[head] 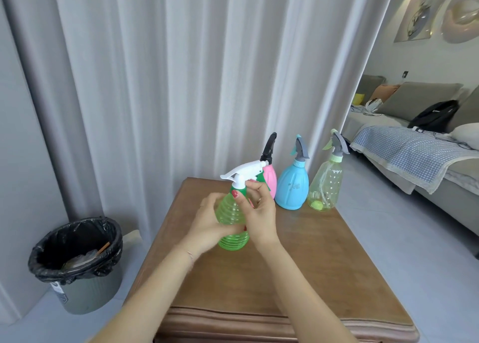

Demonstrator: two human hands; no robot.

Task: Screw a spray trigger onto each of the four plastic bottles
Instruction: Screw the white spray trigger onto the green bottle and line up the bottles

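Far left, on the floor: a grey trash bin [77, 285] with a black bag in it, close to the white curtain [181, 70].

In the middle: a brown wooden table [298, 278]. Above its near half, a green ribbed bottle [231, 218], tilted a little and lifted off the table. On its neck, a white spray trigger [243, 173] with a green collar, nozzle pointing left.

Left hand [207, 228]: wrapped around the fat lower part of the green ribbed bottle, fingers closed on it from the left side.

Right hand [259, 213]: just beside it on the right, thumb and fingertips [255, 186] pinched on the green collar under the white spray trigger. Red polish on the nails, a ring on one finger.

Behind the hands, at the far edge of the table, three more bottles in a row, all standing up. First a pink bottle [271, 180] with a black trigger, partly hidden by the green one. Next, close beside it, a blue bottle [292, 187] with a grey trigger. Then a clear pale-green bottle [325, 184] with a grey trigger and a tube inside.

Far right: a grey sofa [420, 101] with a blue checked blanket [404, 153] and a black bag [435, 114] on it.
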